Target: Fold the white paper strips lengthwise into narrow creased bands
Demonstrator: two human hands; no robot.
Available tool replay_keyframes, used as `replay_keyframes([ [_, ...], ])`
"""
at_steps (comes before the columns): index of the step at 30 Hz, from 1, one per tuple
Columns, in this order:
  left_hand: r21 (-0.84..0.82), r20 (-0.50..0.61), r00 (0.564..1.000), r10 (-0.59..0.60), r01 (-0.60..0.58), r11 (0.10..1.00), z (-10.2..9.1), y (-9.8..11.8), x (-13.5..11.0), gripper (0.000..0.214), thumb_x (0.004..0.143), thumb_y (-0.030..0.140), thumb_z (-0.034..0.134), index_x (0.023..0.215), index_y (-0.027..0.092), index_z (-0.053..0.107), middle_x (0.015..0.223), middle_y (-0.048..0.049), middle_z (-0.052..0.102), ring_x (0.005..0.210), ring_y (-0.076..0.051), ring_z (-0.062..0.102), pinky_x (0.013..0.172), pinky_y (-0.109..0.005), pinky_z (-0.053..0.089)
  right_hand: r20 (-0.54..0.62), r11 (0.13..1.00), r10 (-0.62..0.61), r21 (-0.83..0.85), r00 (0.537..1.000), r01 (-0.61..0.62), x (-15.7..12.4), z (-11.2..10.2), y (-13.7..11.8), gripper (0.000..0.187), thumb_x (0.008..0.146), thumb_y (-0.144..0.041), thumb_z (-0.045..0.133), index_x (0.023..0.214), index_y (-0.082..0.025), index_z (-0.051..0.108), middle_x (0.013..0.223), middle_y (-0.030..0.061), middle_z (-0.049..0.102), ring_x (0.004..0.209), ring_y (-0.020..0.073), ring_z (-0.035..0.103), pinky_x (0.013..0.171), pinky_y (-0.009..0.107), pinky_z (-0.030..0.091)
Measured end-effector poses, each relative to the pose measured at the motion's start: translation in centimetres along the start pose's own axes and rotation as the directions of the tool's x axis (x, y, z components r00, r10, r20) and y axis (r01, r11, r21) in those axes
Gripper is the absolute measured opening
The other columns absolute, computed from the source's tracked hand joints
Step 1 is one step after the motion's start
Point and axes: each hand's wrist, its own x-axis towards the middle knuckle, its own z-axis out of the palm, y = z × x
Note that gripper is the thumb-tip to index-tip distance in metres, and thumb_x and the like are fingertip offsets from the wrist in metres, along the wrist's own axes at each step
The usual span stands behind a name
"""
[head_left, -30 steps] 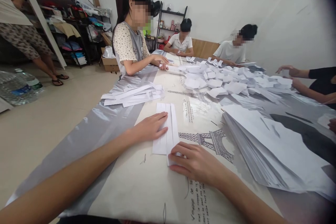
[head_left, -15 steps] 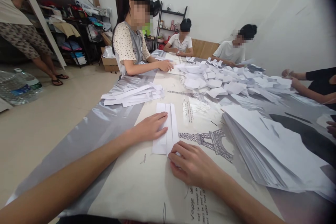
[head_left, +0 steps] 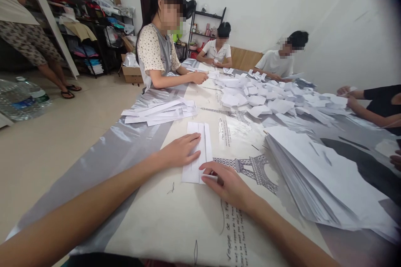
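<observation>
A folded white sheet of paper lies lengthwise before me on the table, with long creases and flaps along it. My left hand rests on its left side, fingers outstretched, pressing it down. At the near right corner, my right hand has thumb and fingers closed on the paper's edge, where a small flap stands up. Part of that corner is hidden by the fingers. Beyond the sheet is a pile of folded paper strips. To the right sits a thick stack of white paper.
Many folded paper pieces are heaped across the far table. Several people sit around it; one at the left side handles paper. The tablecloth has Eiffel Tower prints. Someone stands at far left near water bottles.
My right hand has shifted slightly along the sheet's near right edge, its fingers opening a little around a raised flap. My left hand stays put. The person at the left has drawn their hands together.
</observation>
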Motion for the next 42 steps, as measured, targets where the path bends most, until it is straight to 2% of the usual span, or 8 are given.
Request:
replay_keyframes([
  [5,-0.004,-0.013,1.000,0.011,-0.012,1.000,0.2,-0.2,0.0,0.052,0.105,0.046,0.038,0.146,0.014,0.046,0.159,-0.0132,0.045,0.147,-0.026,0.043,0.120,-0.038,0.036,0.008,0.999,-0.031,-0.022,0.999,0.031,0.5,0.3,0.2,0.019,0.099,-0.018,0.058,0.116,-0.025,0.057,0.095,-0.0001,0.067,0.083,0.0163,0.063,0.073,0.029,0.052],
  [9,0.001,-0.007,1.000,0.011,-0.011,1.000,0.1,-0.1,0.0,0.051,0.105,0.044,0.037,0.146,0.013,0.046,0.158,-0.0142,0.045,0.147,-0.025,0.043,0.121,-0.038,0.036,-0.034,0.975,-0.156,-0.163,0.987,0.149,0.4,0.8,0.3,0.017,0.101,-0.014,0.052,0.116,-0.021,0.057,0.108,0.0063,0.063,0.088,0.0182,0.061,0.076,0.032,0.054],
  [16,0.005,0.003,1.000,0.006,-0.006,1.000,-0.1,0.1,0.1,0.054,0.106,0.044,0.035,0.146,0.010,0.047,0.158,-0.0157,0.044,0.147,-0.025,0.042,0.122,-0.038,0.035,-0.089,0.786,-0.386,-0.553,0.918,0.277,0.3,1.2,-0.2,0.014,0.099,-0.007,0.049,0.105,-0.016,0.058,0.100,0.0103,0.064,0.088,0.0233,0.058,0.075,0.039,0.053],
  [21,0.012,0.017,1.000,0.001,-0.001,1.000,-0.2,0.1,0.1,0.055,0.106,0.043,0.037,0.148,0.010,0.045,0.159,-0.0153,0.044,0.148,-0.025,0.041,0.122,-0.037,0.034,0.076,0.662,-0.518,-0.595,0.852,0.455,-0.3,0.5,-0.3,0.022,0.097,0.002,0.050,0.096,-0.015,0.062,0.093,0.0059,0.069,0.080,0.0175,0.060,0.071,0.032,0.054],
  [29,0.044,-0.001,1.000,0.019,-0.019,0.999,-0.2,0.1,-0.2,0.050,0.106,0.042,0.037,0.146,0.013,0.045,0.158,-0.0146,0.045,0.146,-0.025,0.043,0.121,-0.037,0.036,0.095,0.677,-0.557,-0.523,0.825,0.518,-1.2,-1.3,0.3,0.015,0.102,-0.011,0.057,0.110,-0.016,0.069,0.110,0.0046,0.078,0.099,0.0179,0.073,0.088,0.035,0.062],
  [32,0.071,0.004,1.000,0.021,-0.021,0.997,-0.2,0.1,-0.2,0.050,0.107,0.042,0.036,0.147,0.013,0.043,0.159,-0.0143,0.044,0.147,-0.024,0.042,0.121,-0.036,0.034,0.133,0.671,-0.511,-0.556,0.849,0.491,-1.9,-1.0,-0.2,0.019,0.104,-0.021,0.056,0.118,-0.014,0.068,0.118,0.0079,0.077,0.105,0.0205,0.075,0.091,0.037,0.064],
  [35,0.118,0.024,0.999,0.038,-0.040,0.992,-0.2,0.4,0.0,0.051,0.107,0.041,0.034,0.147,0.009,0.042,0.158,-0.0169,0.045,0.147,-0.026,0.041,0.123,-0.037,0.031,0.142,0.668,-0.434,-0.612,0.890,0.423,-3.0,-0.3,-1.0,0.038,0.105,-0.029,0.053,0.134,-0.005,0.060,0.133,0.0192,0.069,0.122,0.0290,0.068,0.099,0.044,0.062],
  [42,0.137,0.024,0.995,0.101,-0.104,0.985,0.0,0.8,0.3,0.049,0.108,0.035,0.030,0.148,0.008,0.039,0.157,-0.0189,0.044,0.148,-0.026,0.040,0.125,-0.041,0.028,0.155,0.723,-0.389,-0.560,0.908,0.405,-3.9,0.1,-1.7,0.051,0.102,-0.032,0.056,0.142,0.000,0.053,0.144,0.0261,0.058,0.133,0.0339,0.059,0.111,0.051,0.054],
])
